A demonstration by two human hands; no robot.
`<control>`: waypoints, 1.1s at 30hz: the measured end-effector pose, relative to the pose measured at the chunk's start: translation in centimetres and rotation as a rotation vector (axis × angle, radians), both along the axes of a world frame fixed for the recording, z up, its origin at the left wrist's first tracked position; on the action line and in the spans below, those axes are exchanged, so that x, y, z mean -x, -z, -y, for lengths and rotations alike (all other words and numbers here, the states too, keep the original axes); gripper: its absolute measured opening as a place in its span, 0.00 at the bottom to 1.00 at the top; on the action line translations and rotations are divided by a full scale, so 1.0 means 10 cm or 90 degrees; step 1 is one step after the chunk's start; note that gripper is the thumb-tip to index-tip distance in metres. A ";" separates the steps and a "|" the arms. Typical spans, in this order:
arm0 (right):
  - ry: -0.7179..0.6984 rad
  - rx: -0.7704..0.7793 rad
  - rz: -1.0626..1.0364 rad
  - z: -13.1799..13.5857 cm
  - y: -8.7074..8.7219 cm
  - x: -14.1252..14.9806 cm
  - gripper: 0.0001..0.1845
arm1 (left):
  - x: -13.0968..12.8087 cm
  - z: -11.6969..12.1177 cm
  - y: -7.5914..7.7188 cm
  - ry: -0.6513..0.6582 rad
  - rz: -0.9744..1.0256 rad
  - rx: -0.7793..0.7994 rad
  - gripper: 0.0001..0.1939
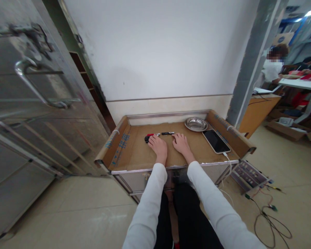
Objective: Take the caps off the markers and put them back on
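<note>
My left hand (158,145) lies flat, palm down, on the cardboard-lined tabletop (134,152), its fingertips touching a small cluster of black and red markers (150,136). My right hand (180,143) also rests flat with fingers stretched out, just below a black marker (168,133) that lies crosswise. Neither hand holds anything. Both arms wear white sleeves.
A shallow metal dish (196,124) sits at the back right of the tabletop, with a smartphone (216,140) on a white cable beside it. Raised cardboard flaps edge both sides. A metal door (28,103) stands at left; cables (269,214) trail on the floor at right. A person sits far right.
</note>
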State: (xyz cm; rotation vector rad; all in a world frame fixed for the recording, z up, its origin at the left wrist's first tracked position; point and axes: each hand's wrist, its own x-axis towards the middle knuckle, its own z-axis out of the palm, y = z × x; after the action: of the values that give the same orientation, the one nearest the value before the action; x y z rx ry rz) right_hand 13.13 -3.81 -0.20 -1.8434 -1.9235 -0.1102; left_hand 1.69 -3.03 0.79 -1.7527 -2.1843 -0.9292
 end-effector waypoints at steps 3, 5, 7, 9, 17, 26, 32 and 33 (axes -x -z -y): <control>0.002 -0.005 0.000 -0.01 0.01 0.00 0.19 | 0.00 0.00 0.02 0.012 0.002 0.000 0.15; 0.002 -0.009 -0.003 -0.02 0.02 -0.01 0.18 | 0.00 0.00 0.02 0.048 -0.012 0.001 0.15; -0.002 -0.018 -0.006 -0.03 0.02 -0.01 0.18 | 0.00 0.00 0.02 0.121 -0.036 -0.001 0.13; -0.008 -0.027 -0.009 -0.04 0.03 -0.01 0.18 | 0.00 -0.01 0.02 0.243 -0.058 0.000 0.09; -0.014 -0.017 0.003 -0.02 0.01 -0.02 0.14 | 0.03 -0.22 0.18 0.469 0.143 -0.044 0.05; 0.010 -0.013 0.004 0.02 -0.02 -0.01 0.13 | 0.08 -0.25 0.21 0.358 0.315 -0.112 0.10; 0.013 -0.003 0.016 0.01 -0.01 -0.01 0.12 | 0.09 -0.22 0.11 0.487 0.403 -0.165 0.13; -0.004 0.001 0.023 0.01 -0.01 0.00 0.12 | 0.09 -0.21 0.11 0.503 0.397 -0.177 0.13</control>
State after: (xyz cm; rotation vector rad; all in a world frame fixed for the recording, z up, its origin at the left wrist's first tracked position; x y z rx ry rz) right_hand 13.15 -3.87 -0.11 -1.8480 -1.9531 -0.1408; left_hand 0.82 -0.89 -0.27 -2.4329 -1.4296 -2.0656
